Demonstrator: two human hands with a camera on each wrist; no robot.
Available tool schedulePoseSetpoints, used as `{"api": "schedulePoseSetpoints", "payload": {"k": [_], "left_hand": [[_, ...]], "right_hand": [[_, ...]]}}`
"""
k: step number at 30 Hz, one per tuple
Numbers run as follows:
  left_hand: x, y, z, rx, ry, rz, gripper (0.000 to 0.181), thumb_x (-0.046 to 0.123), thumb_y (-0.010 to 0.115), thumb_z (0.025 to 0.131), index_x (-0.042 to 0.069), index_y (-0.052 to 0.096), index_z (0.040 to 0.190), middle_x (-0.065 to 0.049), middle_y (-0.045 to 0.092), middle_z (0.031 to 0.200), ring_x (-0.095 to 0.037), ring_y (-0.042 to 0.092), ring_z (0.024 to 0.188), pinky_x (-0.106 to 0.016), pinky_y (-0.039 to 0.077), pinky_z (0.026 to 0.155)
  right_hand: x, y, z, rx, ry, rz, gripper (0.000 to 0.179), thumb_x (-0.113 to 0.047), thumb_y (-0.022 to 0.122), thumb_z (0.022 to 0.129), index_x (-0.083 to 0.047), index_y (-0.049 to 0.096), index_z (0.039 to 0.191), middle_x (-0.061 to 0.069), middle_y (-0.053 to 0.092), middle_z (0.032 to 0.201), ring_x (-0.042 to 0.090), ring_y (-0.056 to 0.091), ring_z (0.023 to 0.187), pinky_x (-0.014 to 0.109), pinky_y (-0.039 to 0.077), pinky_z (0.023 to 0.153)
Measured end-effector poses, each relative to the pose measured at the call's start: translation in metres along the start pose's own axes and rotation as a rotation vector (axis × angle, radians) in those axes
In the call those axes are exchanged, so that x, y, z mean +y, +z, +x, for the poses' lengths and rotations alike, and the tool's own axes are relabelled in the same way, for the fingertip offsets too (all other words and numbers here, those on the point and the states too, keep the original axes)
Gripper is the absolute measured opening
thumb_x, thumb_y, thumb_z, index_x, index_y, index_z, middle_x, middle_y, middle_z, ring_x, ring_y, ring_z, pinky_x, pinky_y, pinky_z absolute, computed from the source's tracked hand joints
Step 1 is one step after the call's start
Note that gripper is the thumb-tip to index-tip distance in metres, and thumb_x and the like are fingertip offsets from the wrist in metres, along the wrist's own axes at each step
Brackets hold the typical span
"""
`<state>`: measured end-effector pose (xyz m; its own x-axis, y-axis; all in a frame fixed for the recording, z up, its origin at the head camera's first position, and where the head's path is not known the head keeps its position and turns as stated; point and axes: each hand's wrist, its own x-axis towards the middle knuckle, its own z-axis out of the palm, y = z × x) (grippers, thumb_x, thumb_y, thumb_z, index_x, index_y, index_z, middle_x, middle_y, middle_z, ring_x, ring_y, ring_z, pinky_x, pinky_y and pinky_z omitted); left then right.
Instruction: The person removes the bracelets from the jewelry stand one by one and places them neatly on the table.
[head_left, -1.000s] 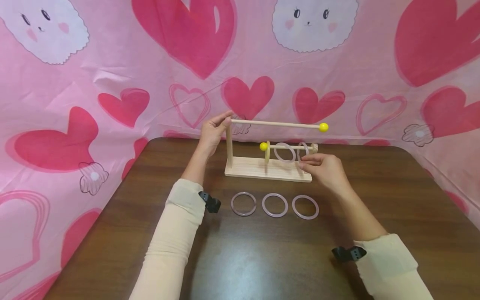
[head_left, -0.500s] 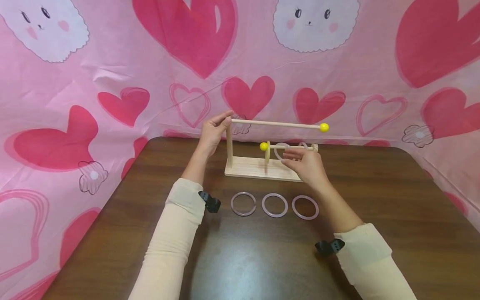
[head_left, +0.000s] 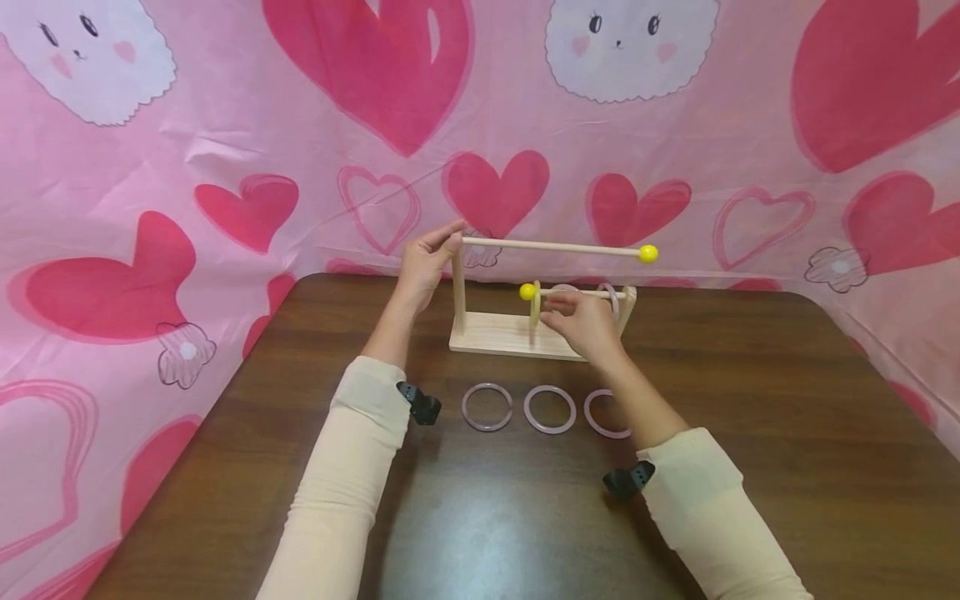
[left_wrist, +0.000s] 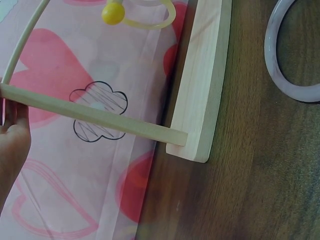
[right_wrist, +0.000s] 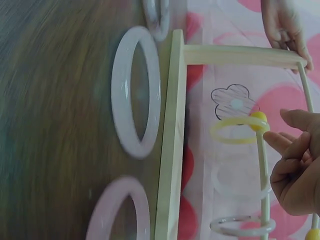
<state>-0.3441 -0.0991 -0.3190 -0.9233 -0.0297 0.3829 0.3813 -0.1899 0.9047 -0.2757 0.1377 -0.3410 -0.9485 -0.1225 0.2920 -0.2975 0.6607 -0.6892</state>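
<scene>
Position of the yellow ring (right_wrist: 232,140) is recorded on the lower rod (right_wrist: 264,165) of the wooden stand (head_left: 491,335), right beside the yellow ball (head_left: 527,292) at the rod's free end; the ring is placed to the left of the right hand (head_left: 588,325), near its fingertips, and the left hand (head_left: 426,265) is found farther off. The rod's long axis is set roughly left to right, and the ring is hung across it, seen almost edge-on from the head; any slide is judged to be guided along that line, and the ball is judged small enough to be cleared by the ring's opening.

Thumb and forefinger of the right hand are seen parted, with nothing pinched; contact with the ring cannot be confirmed; the top of the left post (head_left: 460,292) is pinched by the left hand.

The ring is slim, round and pale yellow; no break is noted. Two pale rings (right_wrist: 230,231) are carried farther right on the same rod; three loose rings (head_left: 550,432) are laid in a row on the table (head_left: 465,508), the rightmost partly covered by the right forearm.
</scene>
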Motion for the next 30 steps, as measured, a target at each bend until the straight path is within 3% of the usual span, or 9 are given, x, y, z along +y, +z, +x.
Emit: {"api": "schedulePoseSetpoints", "payload": {"k": [8, 15, 22, 30], "left_hand": [[0.001, 0.001, 0.000, 0.002, -0.009, 0.001, 0.032, 0.001, 0.060, 0.088, -0.007, 0.054, 0.118, -0.018, 0.055, 0.123, -0.021, 0.056, 0.110, -0.027, 0.044, 0.095], [0.000, 0.000, -0.001, 0.001, 0.000, 0.004, 0.031, -0.001, 0.059, 0.088, -0.008, 0.054, 0.118, -0.020, 0.054, 0.123, -0.022, 0.055, 0.111, -0.027, 0.043, 0.095], [0.001, -0.001, -0.001, -0.002, -0.005, 0.003, 0.031, 0.000, 0.059, 0.088, -0.008, 0.054, 0.118, -0.019, 0.054, 0.124, -0.021, 0.055, 0.111, -0.027, 0.043, 0.096], [0.002, -0.001, -0.002, -0.010, 0.010, 0.006, 0.031, 0.000, 0.059, 0.088, -0.009, 0.054, 0.118, -0.019, 0.053, 0.124, -0.022, 0.054, 0.113, -0.027, 0.043, 0.096]], "right_hand": [[0.000, 0.011, 0.007, 0.001, 0.102, -0.014, 0.031, -0.021, 0.070, 0.082, -0.003, 0.069, 0.106, 0.011, 0.069, 0.097, 0.027, 0.064, 0.096, 0.039, 0.051, 0.080], [0.007, 0.018, 0.011, 0.003, 0.120, 0.001, 0.029, -0.021, 0.070, 0.081, -0.002, 0.070, 0.103, 0.013, 0.069, 0.096, 0.028, 0.065, 0.092, 0.039, 0.051, 0.078], [0.009, 0.023, 0.010, 0.040, 0.151, -0.081, 0.024, -0.026, 0.069, 0.081, -0.006, 0.074, 0.092, 0.010, 0.069, 0.099, 0.031, 0.060, 0.097, 0.042, 0.049, 0.073], [0.010, 0.025, 0.008, 0.078, 0.156, -0.096, 0.021, -0.023, 0.065, 0.080, -0.007, 0.075, 0.089, 0.009, 0.070, 0.092, 0.031, 0.061, 0.095, 0.042, 0.050, 0.074]]}}
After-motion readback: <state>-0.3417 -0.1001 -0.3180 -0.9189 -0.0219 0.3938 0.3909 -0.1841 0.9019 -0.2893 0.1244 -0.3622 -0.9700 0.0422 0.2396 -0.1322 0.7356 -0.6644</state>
